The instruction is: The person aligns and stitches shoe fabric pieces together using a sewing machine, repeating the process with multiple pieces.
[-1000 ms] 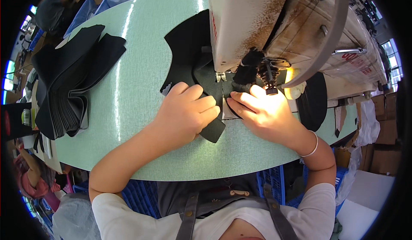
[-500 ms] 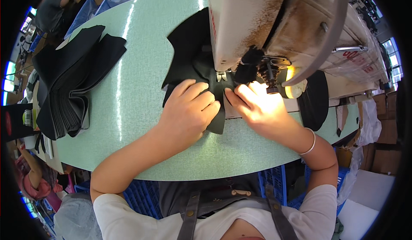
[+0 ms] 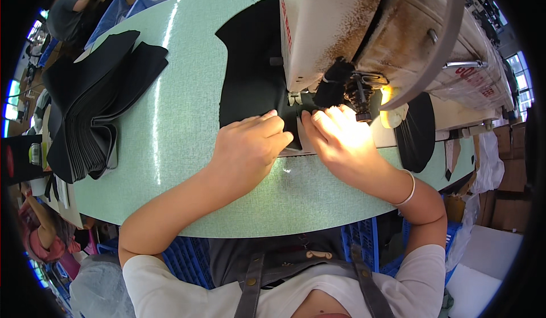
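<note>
A black fabric piece [image 3: 250, 73] lies flat under the presser foot [image 3: 294, 98] of a worn white sewing machine [image 3: 330, 28]. My left hand [image 3: 247, 150] is closed on its near left edge, fingers bent and thumb close to the foot. Just right of the foot, my right hand [image 3: 344, 147] has its fingers pinched together at the fabric's near right edge, under the bright lamp [image 3: 389, 110]. The right fingertips partly hide what they grip. The machine head covers the fabric's right far part.
On the left of the green table [image 3: 187, 107] lies a thick folded stack of black pieces [image 3: 85, 113]. Another black stack [image 3: 418, 139] lies right of the machine. Blue crates [image 3: 190, 261] stand below the table edge. People work at the far left and lower left.
The fabric has slid away from me under the foot and now lies flatter, with less of it showing on my side. My left hand has turned slightly; the right has barely moved.
</note>
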